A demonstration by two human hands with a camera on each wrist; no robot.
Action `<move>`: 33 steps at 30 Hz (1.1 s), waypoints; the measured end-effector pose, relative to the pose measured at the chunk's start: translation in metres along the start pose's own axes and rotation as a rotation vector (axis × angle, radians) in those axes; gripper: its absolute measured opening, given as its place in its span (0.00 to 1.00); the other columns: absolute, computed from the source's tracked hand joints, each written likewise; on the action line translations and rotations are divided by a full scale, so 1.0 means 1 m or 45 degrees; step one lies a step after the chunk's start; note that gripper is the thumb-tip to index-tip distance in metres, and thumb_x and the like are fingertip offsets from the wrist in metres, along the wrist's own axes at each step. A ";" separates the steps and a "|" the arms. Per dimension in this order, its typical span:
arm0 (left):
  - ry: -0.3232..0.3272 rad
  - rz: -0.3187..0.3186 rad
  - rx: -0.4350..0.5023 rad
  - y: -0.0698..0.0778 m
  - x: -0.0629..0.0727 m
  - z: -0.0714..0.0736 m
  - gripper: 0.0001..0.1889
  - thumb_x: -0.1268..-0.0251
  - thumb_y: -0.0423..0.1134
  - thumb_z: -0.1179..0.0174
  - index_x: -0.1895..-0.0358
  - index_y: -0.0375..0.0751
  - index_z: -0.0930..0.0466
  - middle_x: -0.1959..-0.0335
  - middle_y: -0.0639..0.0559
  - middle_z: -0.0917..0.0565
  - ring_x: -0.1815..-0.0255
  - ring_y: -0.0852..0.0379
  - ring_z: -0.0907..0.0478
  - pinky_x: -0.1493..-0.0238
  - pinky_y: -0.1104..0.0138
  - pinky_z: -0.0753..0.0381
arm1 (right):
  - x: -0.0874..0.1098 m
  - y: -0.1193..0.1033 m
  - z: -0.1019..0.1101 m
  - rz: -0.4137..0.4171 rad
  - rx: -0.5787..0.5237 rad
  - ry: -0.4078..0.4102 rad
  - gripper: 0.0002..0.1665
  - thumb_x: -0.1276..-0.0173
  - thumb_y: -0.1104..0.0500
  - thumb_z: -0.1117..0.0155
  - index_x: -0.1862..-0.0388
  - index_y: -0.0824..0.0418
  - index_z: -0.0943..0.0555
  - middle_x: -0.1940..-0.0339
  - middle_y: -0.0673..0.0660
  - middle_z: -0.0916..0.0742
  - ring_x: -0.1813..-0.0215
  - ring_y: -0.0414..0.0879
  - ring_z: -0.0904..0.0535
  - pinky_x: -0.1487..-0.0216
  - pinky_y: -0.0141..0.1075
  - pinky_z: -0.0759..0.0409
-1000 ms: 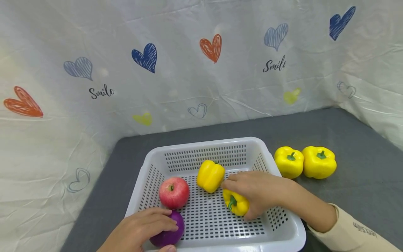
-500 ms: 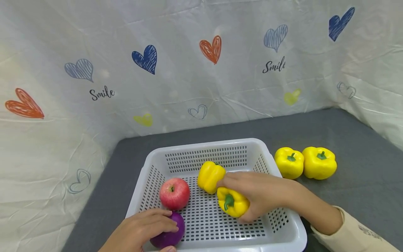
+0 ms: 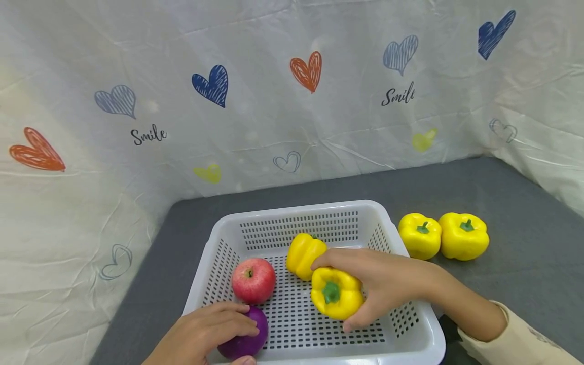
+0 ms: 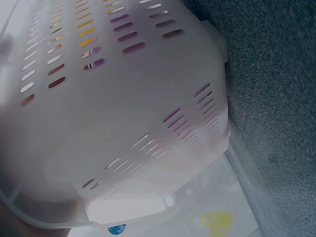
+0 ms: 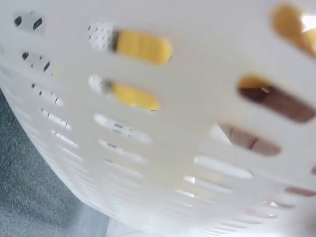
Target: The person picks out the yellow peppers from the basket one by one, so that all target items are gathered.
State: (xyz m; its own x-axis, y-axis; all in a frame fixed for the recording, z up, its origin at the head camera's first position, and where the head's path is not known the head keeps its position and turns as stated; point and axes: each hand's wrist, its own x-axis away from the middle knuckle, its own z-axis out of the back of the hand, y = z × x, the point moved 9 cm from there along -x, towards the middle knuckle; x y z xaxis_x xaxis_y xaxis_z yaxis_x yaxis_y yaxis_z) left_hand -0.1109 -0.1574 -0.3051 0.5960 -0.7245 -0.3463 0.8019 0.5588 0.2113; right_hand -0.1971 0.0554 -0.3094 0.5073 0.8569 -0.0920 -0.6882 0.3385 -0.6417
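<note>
- Sheet [image 3: 255, 137]: pale, creased, covering the walls behind and at both sides; printed with red, blue and yellow hearts and the word "Smile".
- Table [image 3: 182, 233]: covered in dark grey cloth; it meets the sheet along its far edge.
- Basket [image 3: 296, 208]: light grey plastic with slotted walls and floor; both wrist views look at its slotted plastic.
- Right hand [image 3: 378, 279]: reaches over the basket's right side from a cream sleeve [image 3: 506, 339]; it grips the front pepper [image 3: 336, 294], thumb on the near side, fingers on the far side.
- Left hand [image 3: 205, 327]: at the near left corner; its fingers curve over the purple fruit [image 3: 246, 337], thumb at the near rim.
- Front pepper: inside the basket, right of centre, its stem end clear of the grip; glossy yellow, lobed, green stem [image 3: 331, 292] towards the viewer.
- Outer peppers [image 3: 463, 236]: two, yellow, side by side on the table, right of the basket; stems up.
- Rear pepper [image 3: 304, 256]: yellow, on its side, just behind the front one; whether they touch, cannot tell.
- Apple [image 3: 253, 281]: pinkish red, behind the purple fruit.
</note>
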 end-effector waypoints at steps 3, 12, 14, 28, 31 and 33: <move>0.002 0.014 0.011 0.000 0.000 0.000 0.16 0.37 0.51 0.32 0.47 0.58 0.17 0.49 0.65 0.17 0.46 0.59 0.21 0.55 0.59 0.15 | 0.002 -0.002 0.001 0.001 -0.067 0.006 0.45 0.49 0.41 0.21 0.33 0.34 0.33 0.41 0.35 0.22 0.45 0.38 0.25 0.41 0.42 0.23; 0.024 -0.015 0.020 0.000 0.000 0.001 0.16 0.38 0.51 0.32 0.47 0.56 0.17 0.49 0.64 0.16 0.47 0.58 0.21 0.55 0.59 0.15 | 0.008 -0.011 0.009 0.117 -0.304 0.069 0.43 0.47 0.47 0.20 0.33 0.40 0.30 0.38 0.42 0.21 0.42 0.43 0.24 0.39 0.45 0.24; 0.029 -0.028 0.024 0.000 0.000 0.002 0.16 0.37 0.51 0.32 0.47 0.56 0.17 0.49 0.63 0.16 0.47 0.58 0.21 0.55 0.59 0.15 | 0.008 -0.013 0.011 0.147 -0.328 0.087 0.44 0.48 0.48 0.20 0.34 0.41 0.30 0.39 0.43 0.21 0.42 0.44 0.24 0.39 0.44 0.25; 0.012 0.012 0.059 -0.001 0.000 0.000 0.16 0.37 0.50 0.32 0.47 0.56 0.17 0.48 0.65 0.17 0.47 0.59 0.21 0.55 0.59 0.15 | 0.027 -0.009 0.025 0.244 -0.534 0.216 0.49 0.47 0.58 0.21 0.27 0.54 0.35 0.37 0.54 0.22 0.44 0.51 0.22 0.43 0.48 0.20; 0.011 0.017 0.060 -0.001 0.000 0.000 0.16 0.37 0.50 0.32 0.47 0.56 0.17 0.48 0.65 0.17 0.47 0.59 0.21 0.55 0.59 0.15 | 0.031 -0.009 0.026 0.274 -0.542 0.243 0.50 0.47 0.60 0.22 0.27 0.56 0.35 0.36 0.56 0.23 0.45 0.52 0.22 0.44 0.47 0.19; 0.010 0.023 0.062 -0.001 0.000 0.000 0.16 0.37 0.50 0.32 0.47 0.57 0.17 0.49 0.65 0.17 0.47 0.59 0.21 0.55 0.60 0.15 | 0.035 -0.010 0.027 0.300 -0.543 0.260 0.50 0.47 0.60 0.22 0.27 0.58 0.36 0.36 0.57 0.23 0.45 0.52 0.23 0.45 0.47 0.19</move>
State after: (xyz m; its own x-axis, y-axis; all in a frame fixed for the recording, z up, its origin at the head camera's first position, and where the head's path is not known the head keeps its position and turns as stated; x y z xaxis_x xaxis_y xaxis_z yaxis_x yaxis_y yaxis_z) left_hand -0.1115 -0.1577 -0.3050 0.6101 -0.7111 -0.3495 0.7923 0.5511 0.2619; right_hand -0.1869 0.0923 -0.2853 0.4846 0.7828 -0.3903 -0.5452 -0.0787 -0.8346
